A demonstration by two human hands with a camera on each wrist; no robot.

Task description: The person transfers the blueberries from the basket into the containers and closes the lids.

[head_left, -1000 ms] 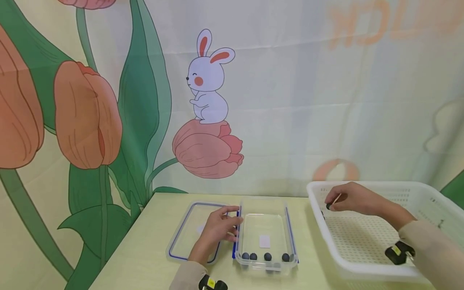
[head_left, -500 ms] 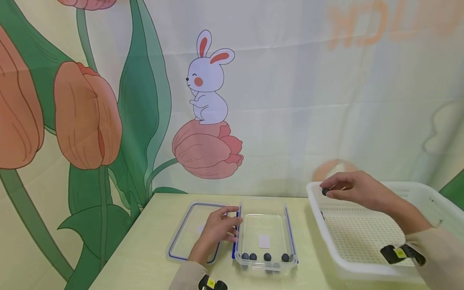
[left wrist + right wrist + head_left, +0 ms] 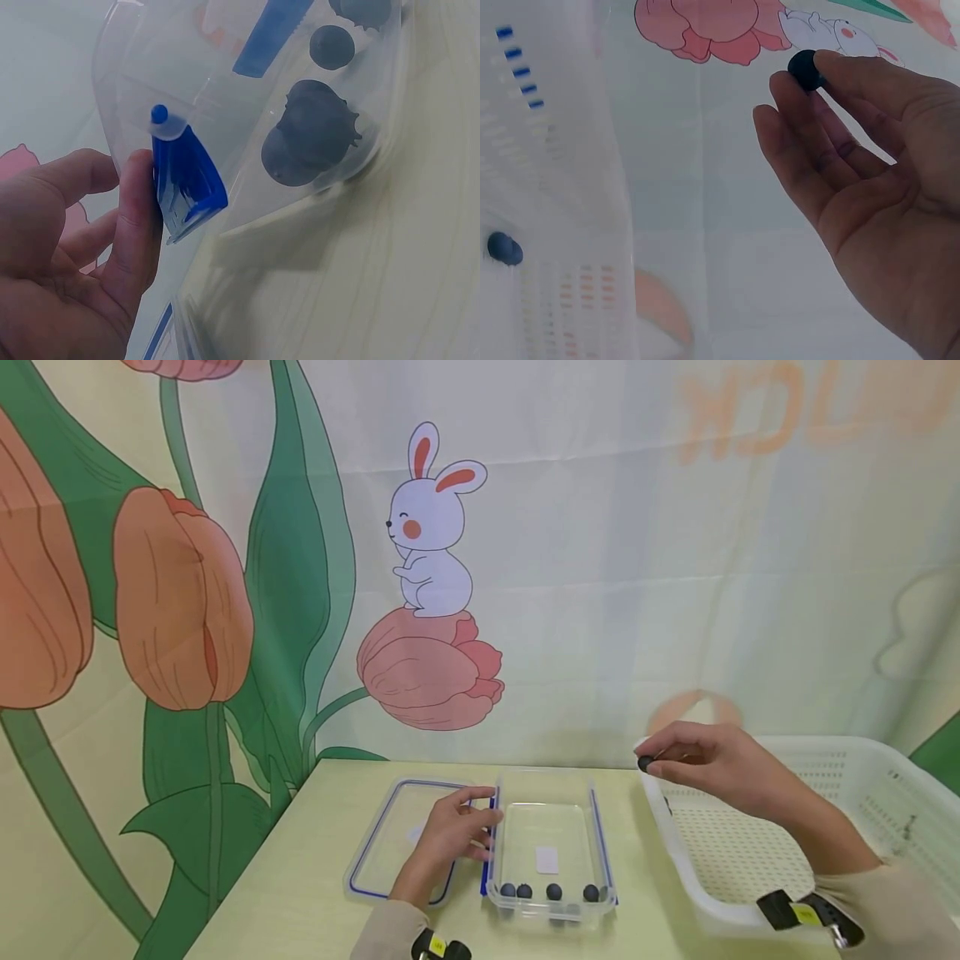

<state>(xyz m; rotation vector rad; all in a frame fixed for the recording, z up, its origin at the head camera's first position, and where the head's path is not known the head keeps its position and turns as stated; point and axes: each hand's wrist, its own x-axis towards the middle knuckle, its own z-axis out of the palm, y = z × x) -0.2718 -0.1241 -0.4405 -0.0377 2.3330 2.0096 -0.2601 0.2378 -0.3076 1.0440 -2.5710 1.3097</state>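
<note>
My right hand (image 3: 660, 758) pinches a dark blueberry (image 3: 645, 763) between thumb and fingertip, just above the left rim of the white perforated basket (image 3: 750, 860). The right wrist view shows the blueberry (image 3: 806, 70) at the fingertips (image 3: 832, 64), and another blueberry (image 3: 504, 248) lying in the basket. My left hand (image 3: 480, 828) rests on the flat lid (image 3: 390, 835), its fingers against the blue clasp (image 3: 187, 184) on the left side of the clear container (image 3: 551, 793). Several blueberries (image 3: 552, 891) lie along the container's near wall.
The pale yellow table (image 3: 300, 893) ends at a printed backdrop with tulips and a rabbit (image 3: 431, 527). The lid, container and basket stand side by side from left to right. A gap of bare table (image 3: 637, 868) separates container and basket.
My right hand has lifted the blueberry out of the basket and carried it left to the basket's left rim. The left hand has stayed in place.
</note>
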